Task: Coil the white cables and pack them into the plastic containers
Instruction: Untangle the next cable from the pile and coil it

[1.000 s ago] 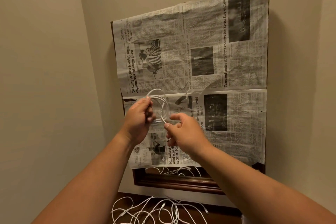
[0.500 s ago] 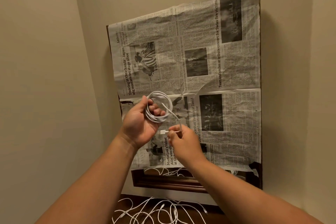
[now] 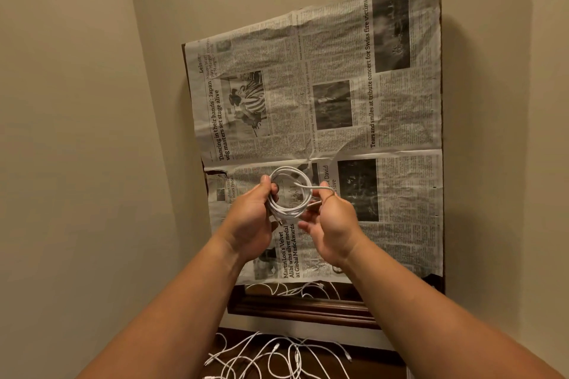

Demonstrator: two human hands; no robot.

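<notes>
A coiled white cable [image 3: 289, 194] hangs in the air between both hands, in front of the newspaper. My left hand [image 3: 251, 218] grips the left side of the coil with curled fingers. My right hand [image 3: 331, 221] pinches the cable's loose end, which crosses the coil to its right side. Several loose white cables [image 3: 277, 357] lie tangled on the dark surface below. No plastic container is in view.
Newspaper sheets [image 3: 338, 101] cover a dark wooden frame [image 3: 301, 308] on the beige wall; a reflection of cables shows at its uncovered bottom strip. Walls close in on the left and right.
The right hand carried the cable's end from below the coil up to its right side. The left hand kept its grip on the coil and turned slightly.
</notes>
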